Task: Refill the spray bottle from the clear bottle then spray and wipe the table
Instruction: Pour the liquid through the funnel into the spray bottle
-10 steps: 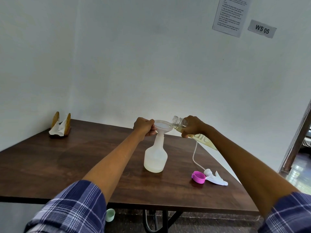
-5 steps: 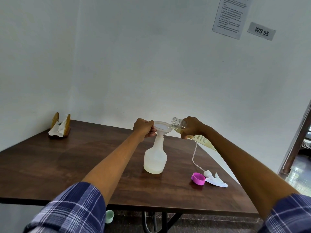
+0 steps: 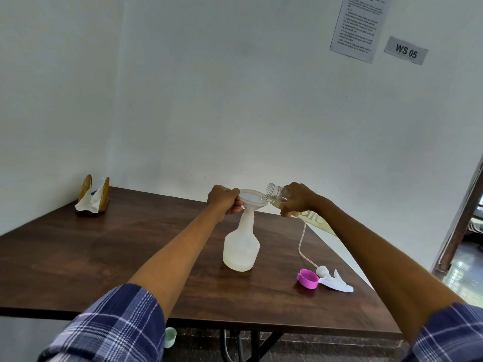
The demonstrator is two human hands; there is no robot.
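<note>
Head view: the spray bottle (image 3: 241,245) stands upright near the middle of the counter (image 3: 78,257), with a white funnel (image 3: 252,201) seated in its neck. The left hand (image 3: 224,202) curls its fingers round the funnel's rim, likely to steady funnel and bottle against tipping while liquid goes in. The right hand (image 3: 296,199) wraps round the clear bottle (image 3: 277,195) just behind its open mouth and holds it tilted, mouth over the funnel's edge, so the yellowish liquid can run down into the funnel. Whether liquid is flowing cannot be told. A little pale liquid seems to sit at the spray bottle's bottom, so the refill looks early.

The spray head (image 3: 334,279), with its dip tube trailing back, and a pink cap (image 3: 308,278) lie aside on the counter's right, clear of the pouring. A napkin holder (image 3: 92,199) sits at the far left corner, probably ready for wiping.
</note>
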